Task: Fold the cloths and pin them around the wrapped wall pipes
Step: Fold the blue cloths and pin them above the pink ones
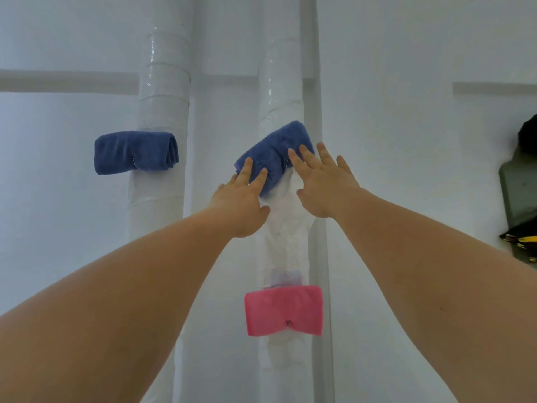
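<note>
Two white wrapped pipes run up the wall, the left pipe (162, 112) and the right pipe (283, 228). A folded blue cloth (276, 149) sits tilted around the right pipe, with a small pin near its right lower edge. My left hand (241, 199) lies with straight fingers on the cloth's lower left end. My right hand (322, 181) has its straight fingertips on the cloth's right end. A second blue cloth (135, 152) is pinned around the left pipe. A pink cloth (283, 309) is pinned lower on the right pipe.
A grey horizontal rail (66, 81) crosses the white wall behind the pipes. At the far right edge hang a dark grey object (520, 190) and a black and yellow item (523, 242).
</note>
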